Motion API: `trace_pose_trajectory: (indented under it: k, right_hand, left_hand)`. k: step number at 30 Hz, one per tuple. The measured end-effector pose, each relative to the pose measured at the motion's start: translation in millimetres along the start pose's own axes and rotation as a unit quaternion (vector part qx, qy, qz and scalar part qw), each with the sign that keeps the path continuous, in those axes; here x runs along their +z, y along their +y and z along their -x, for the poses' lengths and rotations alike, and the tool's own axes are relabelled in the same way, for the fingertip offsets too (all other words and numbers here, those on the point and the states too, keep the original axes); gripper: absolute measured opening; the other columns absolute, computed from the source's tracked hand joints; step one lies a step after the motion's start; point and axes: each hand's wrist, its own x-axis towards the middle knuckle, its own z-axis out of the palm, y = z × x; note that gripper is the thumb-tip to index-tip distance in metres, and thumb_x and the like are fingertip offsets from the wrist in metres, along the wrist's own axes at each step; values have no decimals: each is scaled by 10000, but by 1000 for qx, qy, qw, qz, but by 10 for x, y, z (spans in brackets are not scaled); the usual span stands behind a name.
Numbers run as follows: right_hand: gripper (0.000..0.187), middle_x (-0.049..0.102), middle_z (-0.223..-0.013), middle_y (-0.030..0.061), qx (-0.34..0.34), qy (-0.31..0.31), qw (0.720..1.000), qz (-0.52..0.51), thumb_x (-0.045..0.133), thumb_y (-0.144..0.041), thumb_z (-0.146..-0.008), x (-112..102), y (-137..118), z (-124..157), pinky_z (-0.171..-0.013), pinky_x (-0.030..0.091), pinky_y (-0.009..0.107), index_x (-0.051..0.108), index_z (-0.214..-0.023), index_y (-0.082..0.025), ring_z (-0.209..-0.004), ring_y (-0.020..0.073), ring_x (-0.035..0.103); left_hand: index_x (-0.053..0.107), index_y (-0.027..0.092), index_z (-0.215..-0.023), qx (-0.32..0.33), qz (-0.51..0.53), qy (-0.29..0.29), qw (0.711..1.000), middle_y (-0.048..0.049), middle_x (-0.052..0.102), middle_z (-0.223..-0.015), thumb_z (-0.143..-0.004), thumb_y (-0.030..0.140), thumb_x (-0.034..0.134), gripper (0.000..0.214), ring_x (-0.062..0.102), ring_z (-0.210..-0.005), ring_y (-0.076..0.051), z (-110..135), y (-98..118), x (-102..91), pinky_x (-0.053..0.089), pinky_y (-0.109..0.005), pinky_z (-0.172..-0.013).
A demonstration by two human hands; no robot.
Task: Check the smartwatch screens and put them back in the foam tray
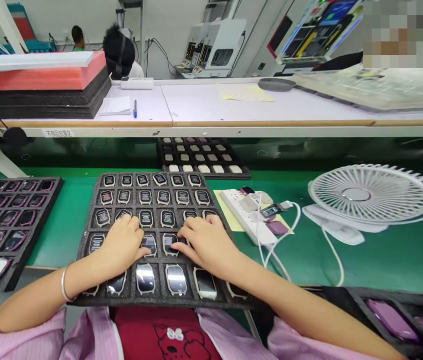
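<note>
A black foam tray (132, 297) lies in front of me, its pockets holding rows of smartwatches with silver-coloured frames. In the far rows the screens are lit with white text; the near row is dark. My left hand (121, 245) rests over the tray, fingers bent downward and thumb out at the edge of a smartwatch (150, 245) near the middle. Beside it, my right hand (209, 245) has its thumb at another smartwatch (169, 244), with the other fingers bent apart over neighbouring pockets. Neither hand lifts anything. Some watches are partly hidden under my hands.
Another tray of purple-framed watches (16, 217) is at left. A white power strip (247, 217) with cables and a white fan (369, 195) are at right. Under the shelf (192, 107) sits a tray of pale pieces (199, 157). Other people are beyond it.
</note>
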Motion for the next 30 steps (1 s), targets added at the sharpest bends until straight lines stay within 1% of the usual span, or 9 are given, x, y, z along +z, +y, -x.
trace_pose_trajectory:
  k: [3,7,10,13,15,19,22,26,30]
  right_hand:
    - [300,681,-905,120,-3,-14,1000,-4,712,-425,-902,105,-69,-47,-793,307,393,698,-858,-128,-873,280,606]
    - [282,674,-957,100,-12,-25,992,-119,792,-365,-831,88,-91,-88,-799,340,377,634,-902,-143,-902,272,604]
    - [219,657,-832,28,-13,-45,971,-234,779,-229,-802,29,-74,-78,-785,360,358,574,-857,-176,-817,228,602]
    - [174,644,-794,13,-33,-31,939,-340,683,-114,-788,-54,-21,-144,-755,397,348,531,-809,-194,-775,205,601]
    - [178,669,-860,32,-29,-11,878,-477,650,-138,-807,-120,49,-274,-696,444,319,488,-827,-208,-781,197,630]
    - [280,723,-871,49,11,-33,666,-745,678,-376,-874,-229,210,-670,-460,421,216,461,-948,-216,-548,131,630]
    - [381,750,-893,72,33,-13,557,-829,742,-384,-850,-266,269,-913,-446,424,185,561,-1104,-165,-494,80,600]
    - [457,755,-906,62,36,-13,487,-873,782,-297,-834,-255,263,-1003,-611,546,226,613,-1235,-159,-661,124,704]
    - [536,752,-829,36,22,-20,495,-868,832,-320,-808,-224,243,-946,-692,569,241,620,-1278,-173,-718,136,726]
  left_hand:
    - [683,115,-950,-16,-7,-21,1000,-131,622,-1015,-848,358,724,267,538,-993,-306,-62,56,13,466,-458,-881]
    - [613,179,-955,-43,135,-19,990,-52,637,-1000,-795,253,765,232,551,-969,-252,14,31,4,452,-413,-888]
    - [598,200,-925,-52,260,-25,964,-5,647,-904,-784,159,729,196,578,-873,-196,50,-10,-59,460,-350,-837]
    - [619,197,-893,-48,384,23,922,-11,665,-893,-789,175,704,136,601,-858,-177,10,-92,-262,474,-320,-809]
    - [598,188,-857,-39,503,74,860,-33,690,-926,-807,255,711,141,637,-875,-183,-69,-163,-450,502,-330,-813]
    - [577,173,-920,-61,693,169,698,-40,708,-907,-741,382,813,362,681,-764,-173,-333,-273,-718,552,-316,-716]
    - [639,139,-989,-95,733,201,643,-26,677,-828,-682,423,852,469,608,-654,-106,-545,-301,-740,485,-228,-611]
    - [643,131,-1019,-125,722,205,649,34,577,-750,-622,334,869,500,456,-570,-52,-685,-296,-669,375,-199,-540]
    - [623,147,-1074,-129,637,234,723,31,548,-813,-693,308,764,437,400,-592,-66,-663,-276,-594,328,-226,-540]
